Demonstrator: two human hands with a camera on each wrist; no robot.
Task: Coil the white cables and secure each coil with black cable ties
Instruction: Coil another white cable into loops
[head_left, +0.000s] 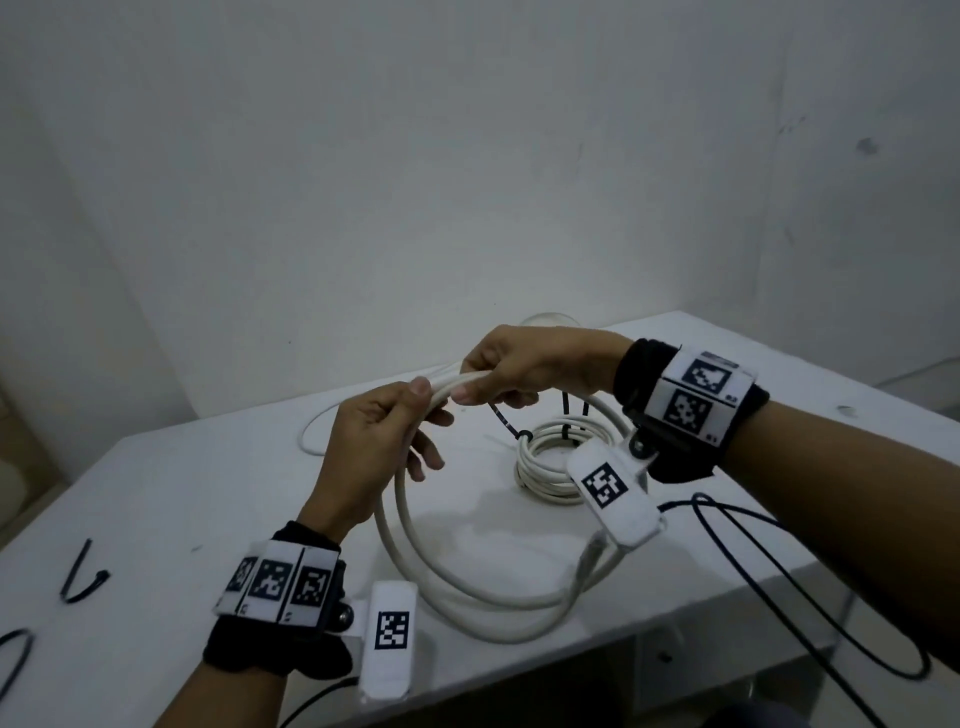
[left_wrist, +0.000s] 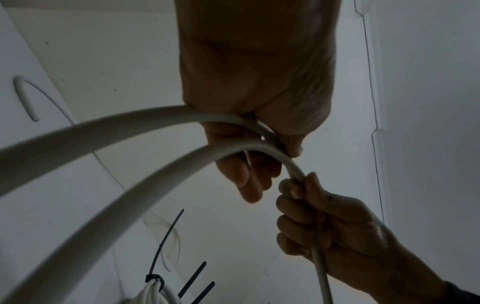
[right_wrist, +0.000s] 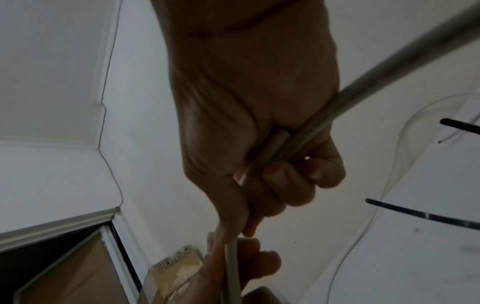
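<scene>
A thick white cable (head_left: 467, 587) hangs in big loops above the white table (head_left: 156, 493). My left hand (head_left: 374, 441) pinches the top of the loops between thumb and fingers. My right hand (head_left: 514, 371) grips the same cable just beyond it, fingers curled round the strands. In the left wrist view two cable strands (left_wrist: 130, 164) arc into my left hand (left_wrist: 257, 127), and my right hand (left_wrist: 324, 222) holds the cable below. The right wrist view shows my right hand (right_wrist: 272, 144) wrapped round two strands (right_wrist: 337, 107). A finished white coil (head_left: 550, 457) with black cable ties (head_left: 506, 423) lies behind.
Loose black cable ties (head_left: 78, 574) lie at the table's left front, another (head_left: 15, 660) at the left edge. A free end of white cable (head_left: 311, 431) curves on the table at the back. Thin black cords (head_left: 805, 587) hang off the right edge. A wall rises close behind.
</scene>
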